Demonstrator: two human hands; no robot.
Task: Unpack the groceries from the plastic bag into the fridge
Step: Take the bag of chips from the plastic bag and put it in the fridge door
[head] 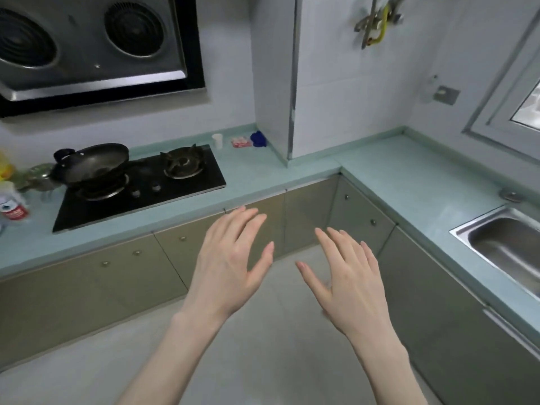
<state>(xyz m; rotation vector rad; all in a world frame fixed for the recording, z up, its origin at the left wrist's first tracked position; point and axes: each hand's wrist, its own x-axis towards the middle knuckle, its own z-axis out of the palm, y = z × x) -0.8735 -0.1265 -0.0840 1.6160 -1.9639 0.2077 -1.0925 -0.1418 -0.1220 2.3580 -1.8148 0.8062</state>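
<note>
My left hand (230, 267) and my right hand (347, 279) are both held out in front of me over the pale floor, palms down, fingers spread, holding nothing. They hover side by side, a short gap apart, in front of the corner cabinets. No plastic bag, groceries or fridge show in the head view.
An L-shaped teal counter (388, 173) wraps the corner. A black gas hob (140, 185) with a dark wok (93, 162) sits at left under a range hood (87, 45). A steel sink (505, 244) is at right. A white cup (217, 140), a small red packet (241, 141) and a blue object (258, 138) stand by the wall. Bottles (11, 200) crowd the far left.
</note>
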